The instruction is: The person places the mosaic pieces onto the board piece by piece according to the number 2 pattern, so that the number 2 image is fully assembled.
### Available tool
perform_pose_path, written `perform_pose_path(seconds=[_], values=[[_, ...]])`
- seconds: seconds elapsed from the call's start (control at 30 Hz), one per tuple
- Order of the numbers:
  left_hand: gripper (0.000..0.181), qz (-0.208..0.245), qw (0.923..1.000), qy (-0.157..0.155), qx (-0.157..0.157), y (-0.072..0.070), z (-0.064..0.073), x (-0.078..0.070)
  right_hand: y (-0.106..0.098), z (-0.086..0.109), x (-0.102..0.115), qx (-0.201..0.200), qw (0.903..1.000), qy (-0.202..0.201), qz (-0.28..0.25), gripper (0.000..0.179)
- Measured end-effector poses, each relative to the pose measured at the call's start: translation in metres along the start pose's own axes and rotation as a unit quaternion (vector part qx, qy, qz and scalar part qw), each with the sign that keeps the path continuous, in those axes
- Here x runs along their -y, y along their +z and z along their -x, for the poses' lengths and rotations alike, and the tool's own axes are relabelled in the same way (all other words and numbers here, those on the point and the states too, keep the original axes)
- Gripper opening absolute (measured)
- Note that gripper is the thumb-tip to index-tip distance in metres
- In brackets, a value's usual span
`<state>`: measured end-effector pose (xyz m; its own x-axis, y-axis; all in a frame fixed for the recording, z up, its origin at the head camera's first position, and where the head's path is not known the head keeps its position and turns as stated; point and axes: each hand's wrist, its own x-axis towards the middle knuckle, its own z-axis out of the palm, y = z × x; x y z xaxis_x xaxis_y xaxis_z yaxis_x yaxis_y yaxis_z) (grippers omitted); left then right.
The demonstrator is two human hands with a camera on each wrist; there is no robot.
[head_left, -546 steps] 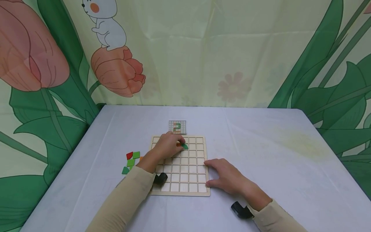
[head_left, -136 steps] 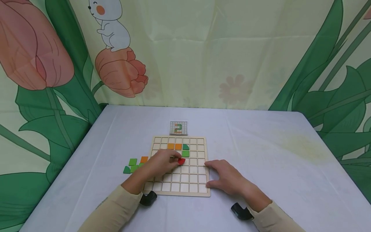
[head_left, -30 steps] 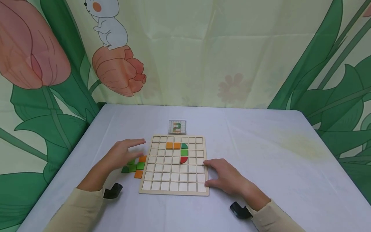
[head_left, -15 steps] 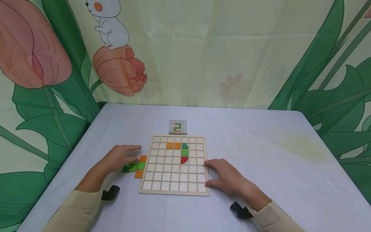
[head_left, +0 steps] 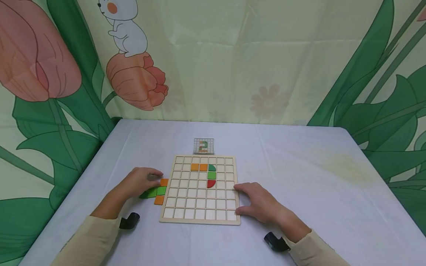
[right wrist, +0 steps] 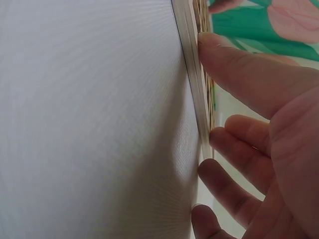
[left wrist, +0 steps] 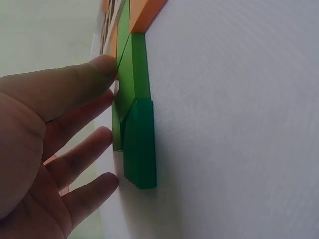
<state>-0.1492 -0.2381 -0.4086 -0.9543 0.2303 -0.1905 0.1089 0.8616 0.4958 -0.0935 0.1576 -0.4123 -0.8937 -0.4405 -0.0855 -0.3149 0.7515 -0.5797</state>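
Observation:
The wooden grid board (head_left: 186, 223) lies mid-table. Two orange squares (head_left: 199, 167), a dark green quarter-round (head_left: 212, 168), a light green square (head_left: 211, 175) and a red quarter-round (head_left: 211, 183) sit in its cells. My left hand (head_left: 134, 183) is over the loose tiles left of the board, partly hiding them. In the left wrist view its thumb (left wrist: 84, 77) is at a light green tile (left wrist: 133, 74), the other fingers loosely bent; a dark green tile (left wrist: 140, 144) lies beside it. My right hand (head_left: 261, 203) rests thumb and fingertips against the board's right edge.
A small pattern card (head_left: 203, 146) with a coloured figure like a 2 lies just beyond the board. Loose orange tiles (head_left: 159, 200) and green tiles (head_left: 161, 190) lie close to the board's left edge. A printed cloth backdrop (head_left: 233, 74) hangs behind the white table (head_left: 299, 177).
Earlier, my left hand set the dark green quarter-round, then the red one; a light green square was added between. It has drawn back left to the loose tiles, thumb and forefinger closer. Right hand stays.

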Motion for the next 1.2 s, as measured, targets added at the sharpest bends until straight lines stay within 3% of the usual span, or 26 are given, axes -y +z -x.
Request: perform_pose_path(seconds=[0.37,0.77,1.2], values=[[0.022,0.007,0.9999,0.007,-0.004,0.004,-0.001,-0.003,0.002,0.0,0.0,0.002,0.9999,0.011,-0.008,0.066],[0.018,-0.034,0.999,0.014,-0.025,0.0,-0.002,-0.006,0.0,0.0,0.0,-0.002,1.0,-0.003,-0.006,0.067],[0.023,-0.019,0.9993,0.028,-0.014,-0.004,-0.003,-0.029,0.001,0.0,-0.002,-0.003,1.0,-0.008,-0.005,0.066]])
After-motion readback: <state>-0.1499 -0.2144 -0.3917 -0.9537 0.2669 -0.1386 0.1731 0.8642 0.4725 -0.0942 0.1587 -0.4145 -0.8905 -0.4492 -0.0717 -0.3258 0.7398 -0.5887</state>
